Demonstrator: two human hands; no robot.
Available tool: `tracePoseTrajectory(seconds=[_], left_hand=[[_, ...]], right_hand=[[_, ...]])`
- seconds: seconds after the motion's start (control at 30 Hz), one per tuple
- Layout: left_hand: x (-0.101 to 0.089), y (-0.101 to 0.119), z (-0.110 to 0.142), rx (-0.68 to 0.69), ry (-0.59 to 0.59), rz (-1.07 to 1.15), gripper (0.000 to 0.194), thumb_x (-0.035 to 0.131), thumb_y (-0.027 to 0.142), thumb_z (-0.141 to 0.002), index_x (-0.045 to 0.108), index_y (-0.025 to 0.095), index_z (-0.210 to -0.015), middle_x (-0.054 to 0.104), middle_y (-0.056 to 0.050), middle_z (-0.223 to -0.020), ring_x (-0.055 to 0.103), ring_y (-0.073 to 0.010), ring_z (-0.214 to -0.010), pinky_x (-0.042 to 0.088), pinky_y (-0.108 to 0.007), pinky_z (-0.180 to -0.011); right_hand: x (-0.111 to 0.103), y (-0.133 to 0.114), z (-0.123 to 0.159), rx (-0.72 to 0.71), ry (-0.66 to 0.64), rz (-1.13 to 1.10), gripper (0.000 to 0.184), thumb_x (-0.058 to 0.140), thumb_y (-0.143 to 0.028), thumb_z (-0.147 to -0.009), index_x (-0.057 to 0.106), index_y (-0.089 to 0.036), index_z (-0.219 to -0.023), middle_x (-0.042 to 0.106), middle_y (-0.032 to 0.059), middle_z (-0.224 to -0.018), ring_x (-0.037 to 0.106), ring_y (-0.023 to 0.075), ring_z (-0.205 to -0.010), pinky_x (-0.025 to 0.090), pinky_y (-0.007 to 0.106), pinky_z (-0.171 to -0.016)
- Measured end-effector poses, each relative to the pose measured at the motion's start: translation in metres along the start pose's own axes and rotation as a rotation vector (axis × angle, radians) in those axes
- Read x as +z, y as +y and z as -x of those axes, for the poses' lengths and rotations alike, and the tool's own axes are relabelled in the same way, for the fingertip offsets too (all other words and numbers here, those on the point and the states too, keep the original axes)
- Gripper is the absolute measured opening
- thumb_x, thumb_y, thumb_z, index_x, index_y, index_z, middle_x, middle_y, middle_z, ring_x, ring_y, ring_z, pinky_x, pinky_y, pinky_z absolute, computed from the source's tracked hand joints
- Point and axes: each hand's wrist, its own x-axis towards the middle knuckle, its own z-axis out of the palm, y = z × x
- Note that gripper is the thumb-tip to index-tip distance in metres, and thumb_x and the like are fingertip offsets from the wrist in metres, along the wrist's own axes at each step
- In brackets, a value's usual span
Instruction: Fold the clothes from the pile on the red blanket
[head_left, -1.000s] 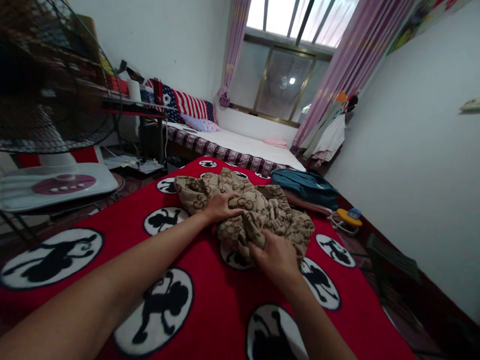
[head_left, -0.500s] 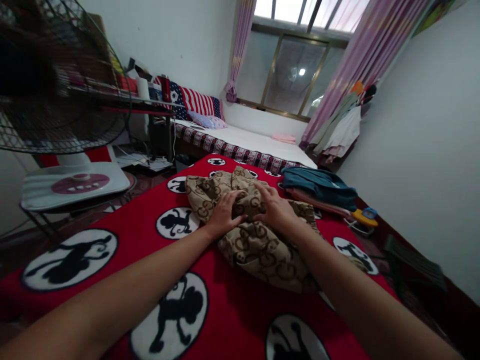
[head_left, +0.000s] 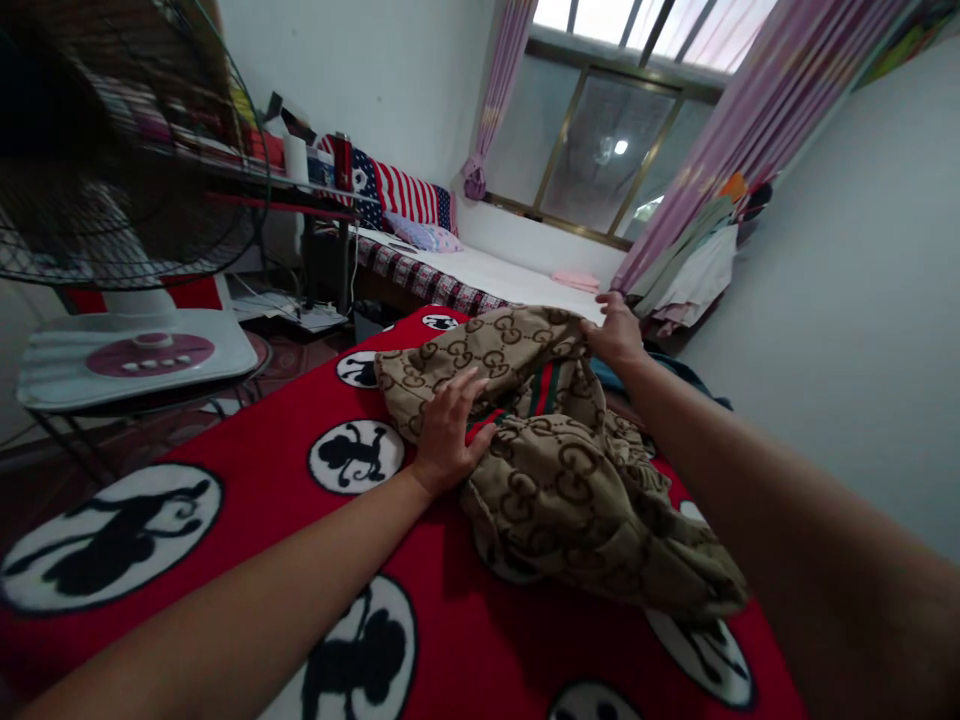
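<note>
A tan jacket (head_left: 540,480) with a brown letter pattern and a red-and-green stripe lies crumpled on the red blanket (head_left: 285,560). My left hand (head_left: 451,430) rests on its left part, palm down and fingers apart. At the far right side of the jacket, my right hand (head_left: 616,332) pinches the fabric between thumb and fingers and holds that edge raised. One sleeve-like part spreads toward the lower right. Behind my right forearm, a folded teal garment (head_left: 679,372) is partly hidden.
On the left, a fan (head_left: 127,200) stands close to the blanket. A desk (head_left: 300,190) with a red flask (head_left: 342,160) is behind it. Farther back are a white-covered bed (head_left: 510,270) and a window with purple curtains (head_left: 757,130).
My right hand has moved up and to the right, lifting the jacket's far edge. The jacket has opened out, exposing its stripe. My left hand stays nearly in place.
</note>
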Motion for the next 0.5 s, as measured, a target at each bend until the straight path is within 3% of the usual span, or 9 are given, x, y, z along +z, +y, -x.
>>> tracePoseTrajectory(seconds=[0.07, 0.17, 0.27, 0.4, 0.5], left_hand=[[0.005, -0.003, -0.001, -0.040, -0.066, -0.031, 0.051, 0.046, 0.042, -0.091, 0.042, 0.021, -0.138, 0.042, -0.011, -0.145, 0.036, -0.0255, -0.135, 0.027, -0.041, -0.111], [0.012, -0.006, -0.002, -0.077, -0.171, -0.051, 0.048, 0.044, 0.044, -0.093, 0.047, 0.021, -0.135, 0.052, -0.010, -0.137, 0.044, -0.0247, -0.127, 0.031, -0.041, -0.107], [0.018, -0.008, -0.003, -0.144, -0.220, -0.072, 0.064, 0.050, 0.052, -0.088, 0.039, 0.018, -0.141, 0.056, -0.013, -0.132, 0.051, -0.0274, -0.120, 0.036, -0.041, -0.103], [0.021, -0.011, -0.003, -0.242, -0.218, -0.052, 0.086, 0.060, 0.062, -0.078, 0.034, 0.012, -0.144, 0.061, -0.018, -0.123, 0.057, -0.0311, -0.113, 0.042, -0.041, -0.097], [0.022, -0.012, -0.002, -0.291, -0.246, 0.095, 0.074, 0.065, 0.059, -0.075, 0.050, 0.018, -0.134, 0.069, -0.011, -0.106, 0.065, -0.0267, -0.097, 0.048, -0.036, -0.087]], right_hand=[[0.011, 0.029, 0.007, 0.003, 0.045, -0.024, 0.060, 0.063, -0.025, -0.078, 0.047, -0.004, -0.132, 0.055, 0.0225, -0.127, 0.057, 0.0263, -0.109, 0.045, 0.036, -0.093], [0.029, 0.074, 0.047, 0.008, -0.274, 0.025, 0.066, 0.064, -0.034, -0.079, 0.043, -0.006, -0.135, 0.059, 0.0211, -0.124, 0.058, 0.0265, -0.109, 0.044, 0.036, -0.093], [0.037, 0.106, 0.095, -0.012, -0.601, 0.116, 0.071, 0.066, -0.033, -0.078, 0.041, -0.007, -0.139, 0.063, 0.0178, -0.120, 0.061, 0.0249, -0.107, 0.045, 0.033, -0.090], [0.031, 0.110, 0.142, -0.093, -0.692, 0.190, 0.057, 0.068, -0.026, -0.074, 0.055, -0.012, -0.128, 0.062, 0.0147, -0.126, 0.057, 0.0268, -0.116, 0.043, 0.031, -0.092], [0.013, 0.088, 0.166, -0.104, -0.694, 0.226, 0.037, 0.062, -0.029, -0.078, 0.065, -0.019, -0.114, 0.069, 0.0117, -0.114, 0.063, 0.0283, -0.104, 0.045, 0.032, -0.083]])
